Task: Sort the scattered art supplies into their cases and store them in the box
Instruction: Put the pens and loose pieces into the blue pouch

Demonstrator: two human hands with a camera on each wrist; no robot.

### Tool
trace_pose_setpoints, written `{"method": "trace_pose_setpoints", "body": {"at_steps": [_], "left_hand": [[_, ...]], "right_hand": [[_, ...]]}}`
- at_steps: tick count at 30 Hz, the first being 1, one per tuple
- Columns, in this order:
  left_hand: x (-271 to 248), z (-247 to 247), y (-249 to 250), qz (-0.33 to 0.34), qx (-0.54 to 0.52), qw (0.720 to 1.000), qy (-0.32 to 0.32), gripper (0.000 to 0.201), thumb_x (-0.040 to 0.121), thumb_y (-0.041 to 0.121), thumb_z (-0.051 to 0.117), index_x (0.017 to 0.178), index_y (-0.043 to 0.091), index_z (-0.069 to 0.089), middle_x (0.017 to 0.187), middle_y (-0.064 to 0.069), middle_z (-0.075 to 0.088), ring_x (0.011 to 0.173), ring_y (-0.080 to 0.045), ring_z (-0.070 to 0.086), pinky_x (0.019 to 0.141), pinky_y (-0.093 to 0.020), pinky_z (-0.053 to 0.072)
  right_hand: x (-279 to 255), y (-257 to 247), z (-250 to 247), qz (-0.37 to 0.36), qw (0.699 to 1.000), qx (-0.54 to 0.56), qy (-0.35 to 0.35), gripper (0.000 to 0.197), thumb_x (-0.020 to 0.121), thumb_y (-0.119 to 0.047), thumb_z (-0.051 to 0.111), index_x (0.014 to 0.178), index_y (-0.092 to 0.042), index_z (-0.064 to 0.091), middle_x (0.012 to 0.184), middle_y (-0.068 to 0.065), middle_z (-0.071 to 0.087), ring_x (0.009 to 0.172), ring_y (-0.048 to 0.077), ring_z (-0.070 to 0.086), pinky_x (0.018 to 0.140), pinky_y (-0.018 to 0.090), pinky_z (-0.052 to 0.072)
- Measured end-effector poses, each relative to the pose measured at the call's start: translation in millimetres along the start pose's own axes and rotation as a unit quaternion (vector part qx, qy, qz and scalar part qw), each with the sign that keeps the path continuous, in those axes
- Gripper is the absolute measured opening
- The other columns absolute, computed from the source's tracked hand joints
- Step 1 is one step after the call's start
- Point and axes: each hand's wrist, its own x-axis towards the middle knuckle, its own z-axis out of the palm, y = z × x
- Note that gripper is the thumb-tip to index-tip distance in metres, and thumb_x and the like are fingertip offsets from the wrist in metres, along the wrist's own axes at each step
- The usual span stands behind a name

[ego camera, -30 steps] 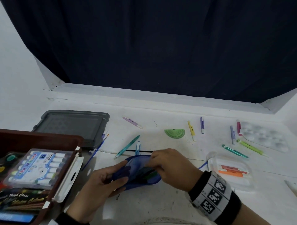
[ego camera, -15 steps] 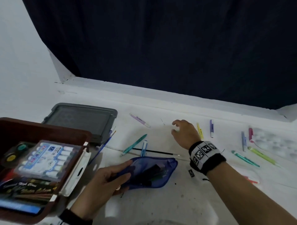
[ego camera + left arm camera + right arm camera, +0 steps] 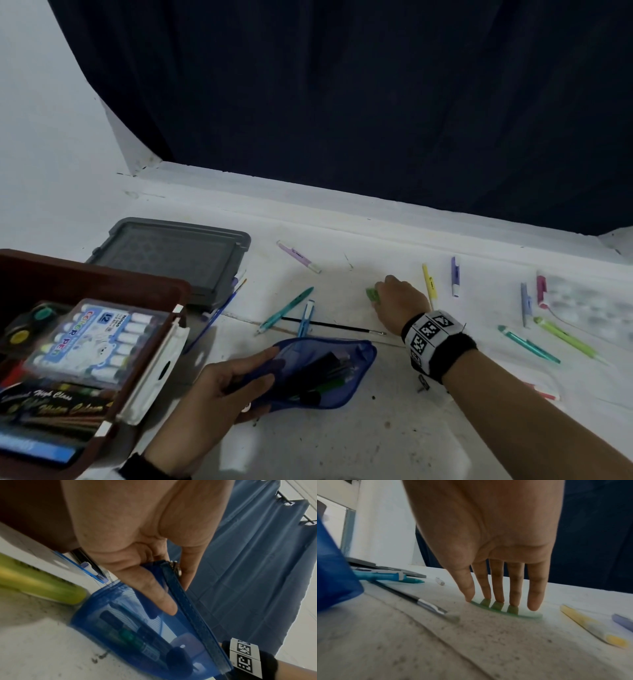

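- The right hand [image 3: 400, 301] is stretched out to the far middle of the white table [image 3: 342, 428], its straight fingers [image 3: 498, 588] pressing down on the flat, translucent green plastic protractor [image 3: 506, 610]; nothing is curled round it yet.
- To my eye, a sheet that thin won't lift straight off. It looks wiser to drag it toward the near edge, or tip one rim up with the thumb, before pinching.
- The left hand [image 3: 219, 387] grips the see-through blue zip pouch [image 3: 318, 373] at its open mouth, thumb and fingers pinching the zipper edge [image 3: 187, 601], which should keep the opening wide for the protractor.
- Inside the pouch lie dark markers [image 3: 120, 623], one with a green band.
- On the near left, the brown open box [image 3: 102, 274] holds a clear case of white colour pens [image 3: 92, 342] and a black watercolour pack [image 3: 51, 404]; its grey lid [image 3: 171, 257] lies farther back.
- Loose pens are scattered around: a teal pen [image 3: 286, 310] and a black paintbrush [image 3: 332, 327] just beyond the pouch, and a yellow highlighter [image 3: 428, 282] just right of the hand.
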Motion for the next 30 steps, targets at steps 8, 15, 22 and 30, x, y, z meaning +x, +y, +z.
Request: {"method": "trace_pose_setpoints", "body": {"at_steps": [8, 15, 22, 30], "left_hand": [[-2, 4, 1, 0.009, -0.001, 1.0, -0.001, 0.035, 0.091, -0.003, 0.061, 0.115, 0.021, 0.073, 0.109, -0.005, 0.076, 0.097, -0.015, 0.071, 0.071, -0.023, 0.058], [-5, 5, -1, 0.018, -0.001, 1.0, 0.004, 0.033, 0.091, -0.001, 0.062, 0.112, 0.022, 0.074, 0.106, -0.004, 0.077, 0.089, -0.01, 0.071, 0.069, -0.023, 0.058], [-8, 3, -1, 0.02, 0.025, 0.999, -0.011, 0.034, 0.091, 0.001, 0.063, 0.118, 0.02, 0.072, 0.108, -0.007, 0.076, 0.096, -0.014, 0.069, 0.078, -0.027, 0.059], [-20, -9, -2, 0.005, 0.012, 1.0, -0.01, 0.037, 0.092, 0.001, 0.062, 0.121, 0.023, 0.07, 0.113, 0.0, 0.075, 0.113, -0.02, 0.067, 0.079, -0.025, 0.059]], "right_hand": [[-22, -16, -23, -0.03, 0.99, 0.065, 0.123, 0.02, 0.101, -0.021, 0.037, 0.096, -0.011, 0.054, 0.094, 0.006, 0.061, 0.079, 0.026, 0.056, 0.063, 0.034, 0.042], [-78, -60, -61, -0.261, 0.873, 0.322, 0.256, 0.018, 0.104, -0.017, 0.044, 0.097, -0.012, 0.06, 0.085, 0.0, 0.059, 0.073, 0.017, 0.059, 0.068, 0.034, 0.05], [-110, -83, -52, -0.398, 0.894, 0.158, 0.132, 0.02, 0.102, -0.021, 0.049, 0.107, -0.013, 0.066, 0.1, 0.006, 0.065, 0.088, 0.024, 0.061, 0.072, 0.043, 0.052], [-73, -76, -59, -0.298, 0.885, 0.345, 0.096, 0.016, 0.097, -0.024, 0.062, 0.096, -0.013, 0.073, 0.088, -0.003, 0.071, 0.079, 0.009, 0.062, 0.069, 0.016, 0.047]]}}
